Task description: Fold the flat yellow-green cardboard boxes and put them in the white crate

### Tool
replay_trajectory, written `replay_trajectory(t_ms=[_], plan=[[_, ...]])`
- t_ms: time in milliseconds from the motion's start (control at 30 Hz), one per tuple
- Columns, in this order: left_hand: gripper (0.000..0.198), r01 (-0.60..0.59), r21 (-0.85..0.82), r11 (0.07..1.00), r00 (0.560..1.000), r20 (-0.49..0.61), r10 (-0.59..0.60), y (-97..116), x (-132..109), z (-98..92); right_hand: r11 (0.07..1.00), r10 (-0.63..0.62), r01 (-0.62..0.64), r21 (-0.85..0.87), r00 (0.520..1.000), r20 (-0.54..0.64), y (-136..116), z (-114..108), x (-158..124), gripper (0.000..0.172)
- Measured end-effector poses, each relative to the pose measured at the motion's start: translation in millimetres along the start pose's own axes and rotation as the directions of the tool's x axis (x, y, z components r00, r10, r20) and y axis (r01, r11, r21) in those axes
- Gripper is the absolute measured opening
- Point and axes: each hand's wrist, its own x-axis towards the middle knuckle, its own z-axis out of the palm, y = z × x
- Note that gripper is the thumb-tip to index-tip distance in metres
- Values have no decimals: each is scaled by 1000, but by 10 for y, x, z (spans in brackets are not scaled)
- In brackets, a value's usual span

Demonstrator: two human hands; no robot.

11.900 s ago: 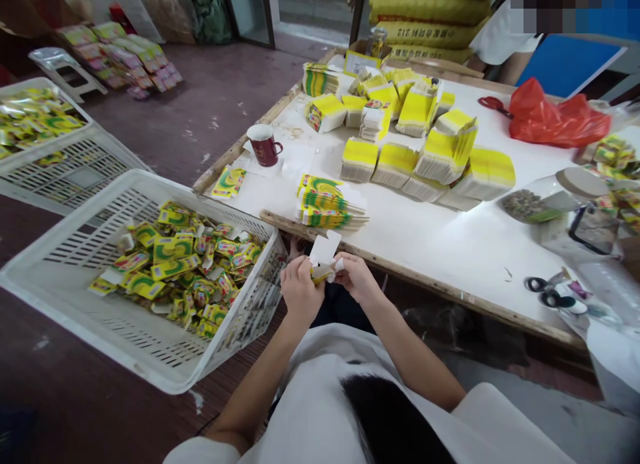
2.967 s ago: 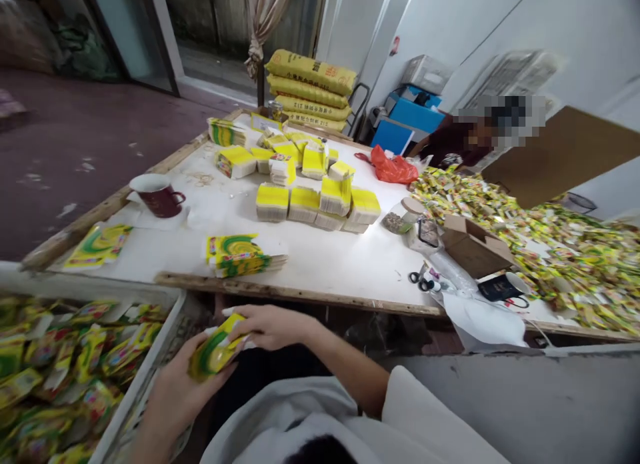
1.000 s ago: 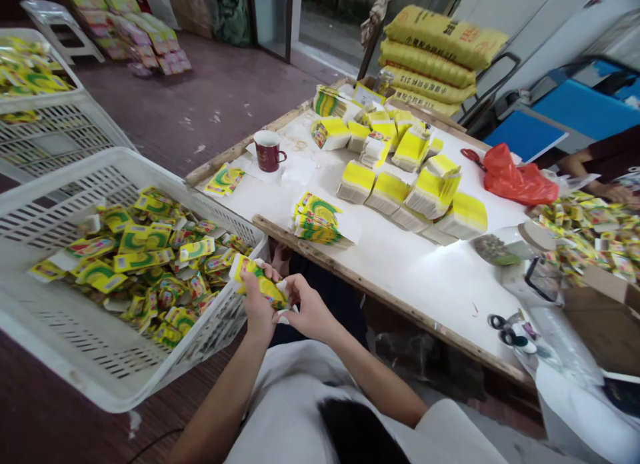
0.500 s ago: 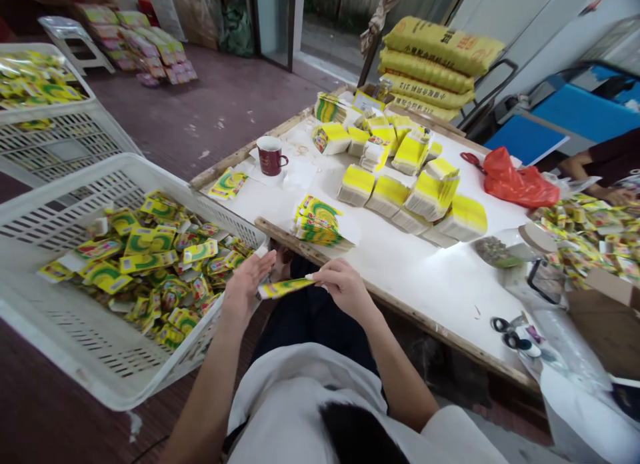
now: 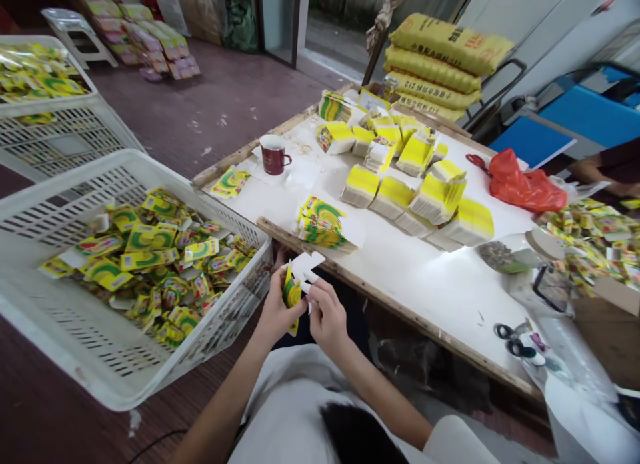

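Observation:
Between my hands, just off the table's front edge, is a small yellow-green cardboard box (image 5: pixel 292 292) with its white inner flaps spread at the top. My left hand (image 5: pixel 278 305) is wrapped round the box's body from the left. My right hand (image 5: pixel 326 312) has its fingers closed at the white flaps on the right side; the fingertips partly hide what they pinch. A pile of flat printed box blanks (image 5: pixel 323 223) lies on the table right beyond my hands. To my left, a white plastic crate (image 5: pixel 135 384) holds many small yellow-green boxes (image 5: pixel 150 251).
On the white table (image 5: pixel 400 271) stand a dark red mug (image 5: pixel 274 159), bundles of yellow-topped blanks (image 5: pixel 360 184), a red plastic bag (image 5: pixel 525 184) and scissors (image 5: pixel 517 344). Yellow sacks (image 5: pixel 440 57) are stacked behind. Another person's arm (image 5: pixel 590 167) is at the right, by a heap of boxes (image 5: pixel 595 237).
The flat piece has been turned upright and opened into a box with white flaps showing. My left hand has gone from open to gripping it; my hands have come closer together.

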Motion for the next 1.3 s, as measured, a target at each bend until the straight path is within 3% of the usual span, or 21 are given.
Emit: replay_trajectory(t_ms=[67, 133, 200, 267, 367, 433, 500, 567, 633, 700, 733, 900, 1100, 1200, 1300], plan=[[69, 0, 62, 998, 999, -49, 3, 38, 20, -44, 997, 42, -43, 65, 999, 8, -25, 13, -30, 38], [70, 5, 147, 989, 998, -56, 3, 95, 25, -86, 979, 164, -157, 132, 985, -44, -1, -24, 5, 32], [71, -16, 236, 972, 1000, -13, 19, 157, 12, -106, 915, 346, -320, 245, 935, -73, 58, -98, 85, 27], [69, -72, 319, 945, 996, 71, 52, 210, -16, -98, 809, 491, -465, 360, 871, 21, 124, -180, 180, 30], [68, -186, 385, 904, 975, 187, 121, 241, -80, -39, 599, 630, -665, 445, 735, 251, 194, -242, 294, 39], [65, -233, 391, 890, 968, 184, 172, 222, -122, 12, 390, 700, -773, 500, 602, 385, 210, -220, 331, 41], [62, -268, 382, 884, 963, 144, 229, 184, -153, 55, 173, 693, -833, 526, 482, 536, 202, -155, 328, 42], [63, -305, 365, 880, 952, 109, 284, 145, -166, 77, 29, 634, -865, 501, 404, 659, 176, -75, 294, 46], [67, -324, 351, 879, 946, 90, 313, 124, -163, 80, -36, 581, -880, 473, 366, 727, 146, -10, 246, 54], [69, -321, 340, 884, 946, 76, 315, 122, -149, 73, -31, 567, -878, 478, 378, 732, 125, 19, 210, 62], [70, -314, 332, 889, 948, 65, 311, 127, -137, 69, -3, 572, -868, 497, 406, 713, 122, 19, 200, 66], [63, -269, 299, 916, 963, 59, 263, 156, -57, 54, 249, 616, -735, 631, 623, 482, 172, -54, 213, 74], [54, -179, 416, 892, 948, 316, 43, 256, -21, 71, 470, 630, -740, 482, 663, 404, 303, -59, 209, 43], [49, -66, 451, 890, 934, 343, -104, 285, -37, 85, 604, 580, -708, 367, 706, 406, 327, -60, 174, 39], [50, -13, 427, 904, 921, 357, -155, 211, -40, 92, 721, 470, -638, 271, 737, 485, 285, -113, 106, 46]])
